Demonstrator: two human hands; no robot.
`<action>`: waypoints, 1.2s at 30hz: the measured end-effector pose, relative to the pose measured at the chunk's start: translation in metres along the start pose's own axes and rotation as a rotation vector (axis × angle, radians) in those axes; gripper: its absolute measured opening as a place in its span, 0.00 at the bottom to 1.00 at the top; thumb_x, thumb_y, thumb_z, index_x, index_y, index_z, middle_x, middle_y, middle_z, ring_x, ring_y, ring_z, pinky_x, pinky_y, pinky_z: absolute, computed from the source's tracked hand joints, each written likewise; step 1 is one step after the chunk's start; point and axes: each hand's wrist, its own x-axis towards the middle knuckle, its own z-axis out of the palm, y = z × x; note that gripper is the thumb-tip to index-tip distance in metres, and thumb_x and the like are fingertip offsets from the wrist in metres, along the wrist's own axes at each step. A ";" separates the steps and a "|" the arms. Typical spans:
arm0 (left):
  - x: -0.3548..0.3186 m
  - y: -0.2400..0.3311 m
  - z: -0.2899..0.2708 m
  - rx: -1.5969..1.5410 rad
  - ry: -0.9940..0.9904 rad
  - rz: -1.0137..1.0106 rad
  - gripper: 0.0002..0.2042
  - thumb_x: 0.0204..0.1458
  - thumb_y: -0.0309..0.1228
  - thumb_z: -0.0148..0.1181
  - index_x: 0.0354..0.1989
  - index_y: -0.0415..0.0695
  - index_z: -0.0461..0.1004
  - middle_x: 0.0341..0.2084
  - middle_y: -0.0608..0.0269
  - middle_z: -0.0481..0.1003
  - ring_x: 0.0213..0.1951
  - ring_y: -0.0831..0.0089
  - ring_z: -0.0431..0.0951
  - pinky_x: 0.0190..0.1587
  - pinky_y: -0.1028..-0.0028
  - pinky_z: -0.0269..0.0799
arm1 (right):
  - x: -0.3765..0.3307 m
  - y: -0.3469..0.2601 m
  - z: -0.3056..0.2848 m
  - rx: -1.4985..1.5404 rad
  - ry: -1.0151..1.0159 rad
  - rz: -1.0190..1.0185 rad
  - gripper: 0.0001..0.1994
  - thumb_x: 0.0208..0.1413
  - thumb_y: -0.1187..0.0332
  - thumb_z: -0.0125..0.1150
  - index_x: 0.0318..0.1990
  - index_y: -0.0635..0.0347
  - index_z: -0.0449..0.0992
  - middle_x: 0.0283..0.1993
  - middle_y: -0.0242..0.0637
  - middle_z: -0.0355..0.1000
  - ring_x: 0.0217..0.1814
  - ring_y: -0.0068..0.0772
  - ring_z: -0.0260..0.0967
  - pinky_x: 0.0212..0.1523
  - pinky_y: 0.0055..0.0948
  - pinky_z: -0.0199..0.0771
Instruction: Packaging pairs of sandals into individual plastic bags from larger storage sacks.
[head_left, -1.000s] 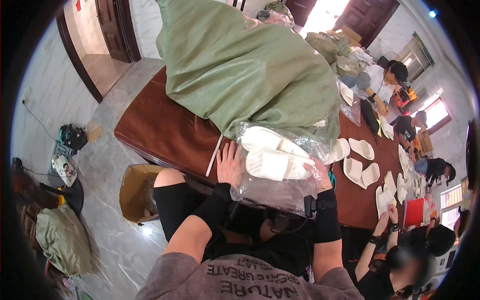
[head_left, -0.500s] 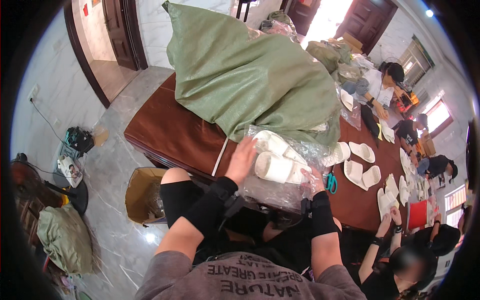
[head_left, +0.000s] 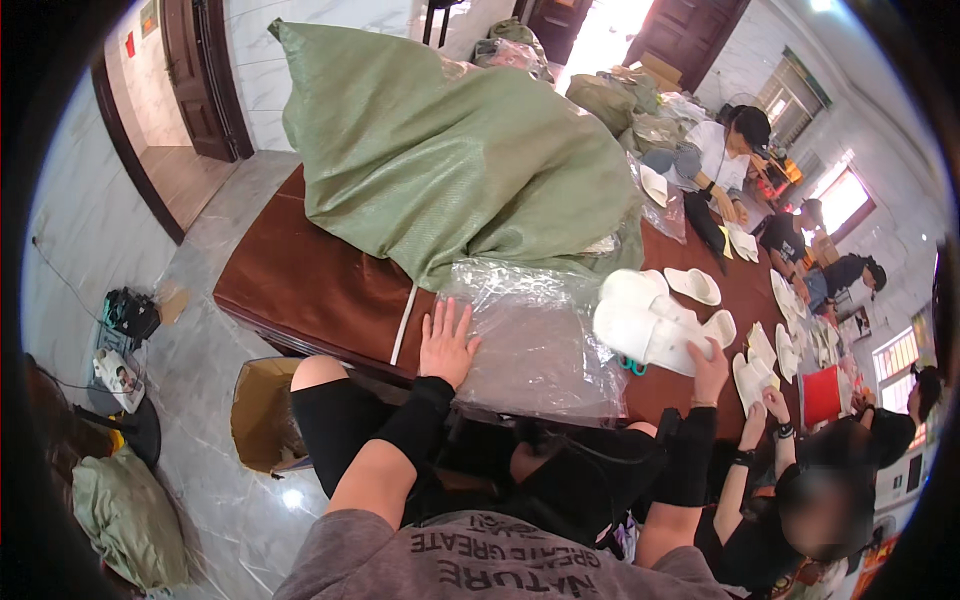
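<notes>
A stack of white slippers (head_left: 648, 328) sits on the brown table (head_left: 310, 285), gripped at its near edge by the right hand (head_left: 708, 357). The left hand (head_left: 447, 342) lies flat, fingers spread, on the clear plastic bag (head_left: 540, 335) beside a big green sack (head_left: 450, 160).

We cannot see the far end of the brown table (head_left: 300, 285); the big green sack (head_left: 450, 150) covers it. Our right hand (head_left: 708, 362) is partly hidden behind the stack of white slippers (head_left: 650, 325). Teal scissors (head_left: 632, 366) peek from beneath that stack. The people along the table's right edge are too small to make out.
</notes>
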 end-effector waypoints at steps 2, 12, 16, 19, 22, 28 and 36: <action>0.002 0.003 -0.003 0.010 -0.005 0.006 0.32 0.56 0.54 0.47 0.67 0.53 0.56 0.67 0.51 0.52 0.68 0.55 0.50 0.67 0.54 0.44 | -0.006 -0.006 -0.018 0.065 0.068 0.004 0.17 0.48 0.68 0.68 0.43 0.67 0.75 0.35 0.35 0.74 0.36 0.22 0.69 0.40 0.23 0.70; 0.008 0.011 -0.005 -0.042 0.006 0.037 0.32 0.55 0.52 0.50 0.66 0.51 0.58 0.66 0.48 0.53 0.67 0.52 0.52 0.65 0.52 0.47 | -0.088 -0.028 0.093 0.905 -0.247 0.367 0.15 0.52 0.72 0.65 0.47 0.66 0.73 0.39 0.35 0.75 0.37 0.23 0.72 0.35 0.23 0.71; 0.007 0.010 -0.006 -0.030 0.019 0.049 0.31 0.55 0.52 0.51 0.65 0.51 0.59 0.66 0.48 0.53 0.67 0.53 0.52 0.65 0.52 0.48 | -0.086 0.030 0.100 0.657 -0.201 0.594 0.16 0.49 0.69 0.68 0.44 0.65 0.75 0.33 0.34 0.75 0.31 0.22 0.71 0.26 0.22 0.68; 0.001 0.005 -0.005 -0.009 -0.012 0.022 0.32 0.54 0.52 0.53 0.65 0.51 0.60 0.66 0.49 0.52 0.67 0.54 0.51 0.66 0.52 0.47 | -0.049 0.040 0.065 0.633 -0.180 0.579 0.12 0.50 0.66 0.67 0.41 0.58 0.76 0.31 0.29 0.74 0.26 0.17 0.70 0.15 0.20 0.58; 0.000 0.001 -0.011 0.008 -0.019 0.015 0.32 0.54 0.51 0.53 0.65 0.51 0.59 0.66 0.48 0.52 0.67 0.54 0.51 0.66 0.52 0.46 | 0.004 0.036 0.037 0.734 0.067 0.562 0.12 0.51 0.64 0.66 0.42 0.54 0.75 0.31 0.25 0.73 0.23 0.16 0.67 0.11 0.19 0.53; 0.013 0.017 -0.011 -0.050 -0.036 0.028 0.32 0.53 0.50 0.55 0.65 0.50 0.60 0.66 0.48 0.52 0.67 0.53 0.51 0.66 0.53 0.46 | 0.114 0.131 -0.003 -0.326 0.658 -0.011 0.20 0.53 0.59 0.61 0.43 0.69 0.70 0.42 0.48 0.72 0.45 0.47 0.69 0.50 0.38 0.67; 0.012 0.010 -0.025 -0.028 -0.089 -0.009 0.32 0.52 0.49 0.56 0.65 0.49 0.59 0.67 0.48 0.52 0.67 0.53 0.51 0.66 0.52 0.47 | 0.085 -0.030 0.228 0.005 -0.353 -0.519 0.15 0.54 0.68 0.56 0.48 0.63 0.73 0.48 0.51 0.70 0.52 0.52 0.68 0.53 0.38 0.67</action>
